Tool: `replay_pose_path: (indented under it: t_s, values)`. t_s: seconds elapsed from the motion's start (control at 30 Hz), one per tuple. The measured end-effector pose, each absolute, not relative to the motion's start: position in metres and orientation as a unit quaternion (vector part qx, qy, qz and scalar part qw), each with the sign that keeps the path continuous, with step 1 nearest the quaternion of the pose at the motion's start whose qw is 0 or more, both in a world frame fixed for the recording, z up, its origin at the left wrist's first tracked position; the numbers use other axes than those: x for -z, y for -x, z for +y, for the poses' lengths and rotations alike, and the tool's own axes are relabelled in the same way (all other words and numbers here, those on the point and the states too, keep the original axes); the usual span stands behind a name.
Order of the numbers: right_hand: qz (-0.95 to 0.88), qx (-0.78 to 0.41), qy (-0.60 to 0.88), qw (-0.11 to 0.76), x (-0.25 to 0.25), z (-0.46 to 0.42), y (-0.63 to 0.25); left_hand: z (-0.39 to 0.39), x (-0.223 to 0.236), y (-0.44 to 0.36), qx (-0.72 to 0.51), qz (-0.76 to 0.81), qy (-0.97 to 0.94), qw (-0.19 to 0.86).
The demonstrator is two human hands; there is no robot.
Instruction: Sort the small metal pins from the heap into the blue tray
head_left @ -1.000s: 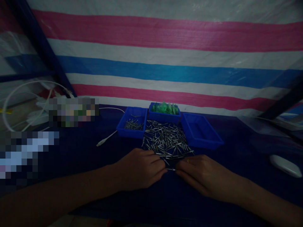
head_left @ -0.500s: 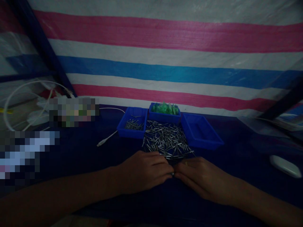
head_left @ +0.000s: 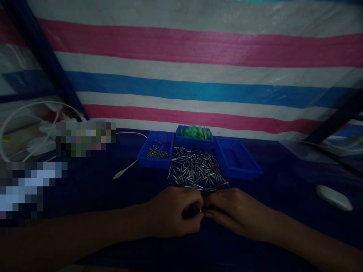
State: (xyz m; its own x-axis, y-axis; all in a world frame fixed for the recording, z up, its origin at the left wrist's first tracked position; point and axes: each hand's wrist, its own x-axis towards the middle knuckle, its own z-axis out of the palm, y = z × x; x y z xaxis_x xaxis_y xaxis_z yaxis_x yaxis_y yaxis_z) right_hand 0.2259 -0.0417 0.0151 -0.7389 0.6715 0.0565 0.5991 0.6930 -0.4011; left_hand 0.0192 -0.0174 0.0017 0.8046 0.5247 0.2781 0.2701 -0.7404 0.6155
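Note:
My left hand (head_left: pixel 172 211) and my right hand (head_left: pixel 232 211) meet fingertip to fingertip on the dark blue table, just in front of a loose pile of small metal pins (head_left: pixel 195 172). Both hands are closed in a pinch around a small metal pin (head_left: pixel 200 210) held between them. Behind the pile stand three blue trays: the left tray (head_left: pixel 147 162) holds a few pins, the middle tray (head_left: pixel 194 142) holds green plastic pieces, and the right tray (head_left: pixel 249 172) looks bare.
A white cable (head_left: pixel 124 170) with a plug lies left of the trays, with more white cables (head_left: pixel 31 124) at far left. A white oval object (head_left: pixel 334 197) lies at right. A striped pink, white and blue sheet (head_left: pixel 198 75) hangs behind.
The hands have closed in on each other; the pin that showed between the fingertips is now mostly covered. The left fingers have curled more.

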Motion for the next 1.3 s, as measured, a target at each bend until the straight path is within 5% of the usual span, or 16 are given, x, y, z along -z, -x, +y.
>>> replay_pose_path:
  t_s: [0.47, 0.77, 1.3]
  values:
    - [-0.925, -0.181, 0.325, 0.076, -0.0133, -0.0405, -0.2286, -0.0129, 0.0087, -0.0157, -0.194, 0.230, -0.930, 0.211]
    - [-0.929, -0.143, 0.334, 0.065, -0.0155, -0.0389, -0.2283, -0.0142, 0.0056, -0.0126, -0.164, 0.179, -0.969, -0.041]
    - [-0.929, -0.129, 0.337, 0.087, -0.0138, -0.0408, -0.2316, -0.0128, 0.0038, -0.0130, -0.212, 0.171, -0.962, -0.031]
